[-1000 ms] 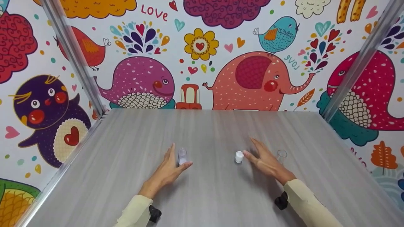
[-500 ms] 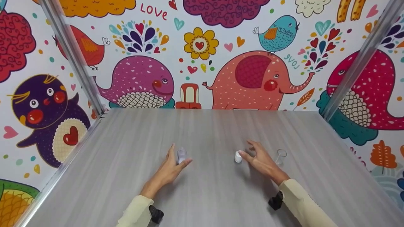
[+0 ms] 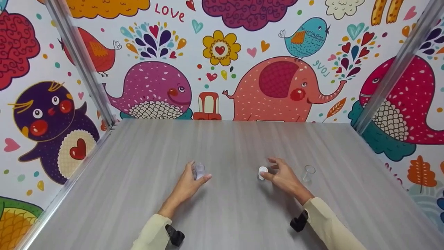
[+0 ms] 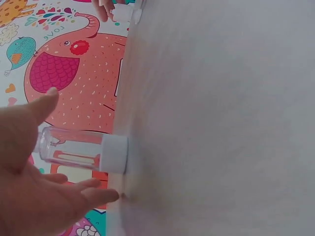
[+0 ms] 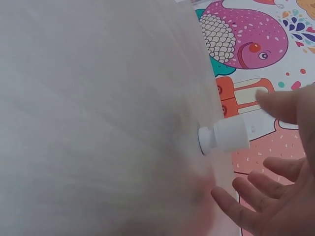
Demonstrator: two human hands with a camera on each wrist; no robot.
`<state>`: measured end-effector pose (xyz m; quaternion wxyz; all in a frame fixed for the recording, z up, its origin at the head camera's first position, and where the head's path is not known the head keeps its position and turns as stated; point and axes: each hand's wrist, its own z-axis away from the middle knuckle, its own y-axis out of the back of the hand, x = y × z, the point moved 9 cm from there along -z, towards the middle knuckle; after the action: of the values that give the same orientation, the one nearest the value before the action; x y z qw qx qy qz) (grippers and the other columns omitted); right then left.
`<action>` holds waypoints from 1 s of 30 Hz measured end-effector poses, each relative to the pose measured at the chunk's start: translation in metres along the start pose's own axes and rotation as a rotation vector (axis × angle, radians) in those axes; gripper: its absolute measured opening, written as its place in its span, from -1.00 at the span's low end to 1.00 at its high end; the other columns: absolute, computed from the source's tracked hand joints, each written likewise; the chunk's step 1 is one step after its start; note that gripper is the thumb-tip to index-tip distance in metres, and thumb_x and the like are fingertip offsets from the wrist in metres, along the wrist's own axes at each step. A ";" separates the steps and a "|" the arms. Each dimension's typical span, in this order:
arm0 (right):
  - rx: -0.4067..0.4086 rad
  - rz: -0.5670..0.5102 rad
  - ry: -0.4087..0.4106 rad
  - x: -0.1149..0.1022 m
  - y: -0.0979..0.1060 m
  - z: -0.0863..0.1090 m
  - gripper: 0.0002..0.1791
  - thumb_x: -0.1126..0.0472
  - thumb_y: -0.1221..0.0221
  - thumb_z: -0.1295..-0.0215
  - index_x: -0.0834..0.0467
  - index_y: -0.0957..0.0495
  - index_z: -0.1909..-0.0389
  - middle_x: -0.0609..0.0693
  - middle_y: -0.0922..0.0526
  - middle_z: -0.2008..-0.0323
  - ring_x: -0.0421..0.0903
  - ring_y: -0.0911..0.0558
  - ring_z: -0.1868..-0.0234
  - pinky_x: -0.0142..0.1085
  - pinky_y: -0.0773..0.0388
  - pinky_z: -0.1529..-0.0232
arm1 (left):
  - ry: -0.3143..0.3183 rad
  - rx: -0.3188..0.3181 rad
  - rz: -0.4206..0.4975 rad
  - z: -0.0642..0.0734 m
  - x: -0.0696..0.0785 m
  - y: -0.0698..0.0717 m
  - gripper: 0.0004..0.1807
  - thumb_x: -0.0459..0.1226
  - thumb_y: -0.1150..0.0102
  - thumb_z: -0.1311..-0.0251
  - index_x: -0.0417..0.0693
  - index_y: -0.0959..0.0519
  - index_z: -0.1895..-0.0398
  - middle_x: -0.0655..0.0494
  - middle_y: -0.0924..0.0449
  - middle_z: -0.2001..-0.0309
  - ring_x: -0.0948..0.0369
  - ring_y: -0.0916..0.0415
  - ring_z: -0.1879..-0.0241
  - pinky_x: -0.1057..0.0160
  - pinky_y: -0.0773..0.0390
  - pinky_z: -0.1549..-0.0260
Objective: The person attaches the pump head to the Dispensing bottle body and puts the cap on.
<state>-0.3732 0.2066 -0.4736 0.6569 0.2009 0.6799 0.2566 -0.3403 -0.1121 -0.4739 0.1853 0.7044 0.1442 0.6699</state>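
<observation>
A small clear bottle (image 3: 200,170) stands on the table in front of my left hand (image 3: 187,181). In the left wrist view, its white end (image 4: 114,154) is against the tabletop, with my thumb on one side and my fingers on the other. No firm hold on it shows. My right hand (image 3: 286,178) is at a small white plastic piece (image 3: 262,169), perhaps a cap. The thumb overlaps this piece in the head view, but the right wrist view shows a gap between the white piece (image 5: 231,135) and the spread thumb and fingers.
A clear, open-topped cylinder (image 3: 308,171) stands just right of my right hand on the grey table (image 3: 229,208). Printed wall panels (image 3: 218,76) and metal posts (image 3: 392,69) bound the table at the back and sides.
My right hand has moved left, bringing its thumb across the white piece in the head view. The fingers of my left hand have bent slightly toward the bottle. Both objects stay in place.
</observation>
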 end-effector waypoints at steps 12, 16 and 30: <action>-0.002 -0.051 0.026 -0.005 -0.009 -0.004 -0.24 0.23 -0.43 -0.13 0.28 -0.37 -0.36 0.25 -0.49 -0.30 0.17 -0.58 -0.23 -0.02 -0.56 -0.12 | -0.025 0.120 0.004 -0.005 0.003 -0.001 -0.36 -0.30 -0.34 -0.22 -0.43 -0.34 -0.28 -0.43 -0.47 -0.23 -0.27 -0.47 -0.24 -0.17 -0.49 -0.20; -0.013 -0.066 0.027 -0.005 -0.013 -0.005 -0.26 0.27 -0.43 -0.13 0.30 -0.38 -0.34 0.26 -0.52 -0.26 0.17 -0.59 -0.21 -0.02 -0.55 -0.14 | -0.033 0.133 0.000 -0.005 0.000 -0.001 -0.44 -0.33 -0.34 -0.21 -0.43 -0.40 -0.21 -0.44 -0.52 -0.17 -0.27 -0.52 -0.19 -0.14 -0.55 -0.13; 0.001 -0.088 0.027 -0.003 -0.018 -0.007 -0.32 0.37 -0.43 -0.08 0.40 -0.44 -0.25 0.29 -0.61 -0.15 0.11 -0.64 -0.08 -0.19 -0.56 -0.03 | -0.039 0.118 -0.061 -0.007 0.000 0.003 -0.58 -0.33 -0.32 -0.24 -0.37 -0.53 -0.11 -0.31 -0.66 -0.02 -0.13 -0.63 -0.05 -0.04 -0.62 -0.03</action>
<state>-0.3793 0.1899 -0.4817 0.6583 0.1679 0.6968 0.2299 -0.3471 -0.1143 -0.4726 0.1664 0.7223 0.2012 0.6404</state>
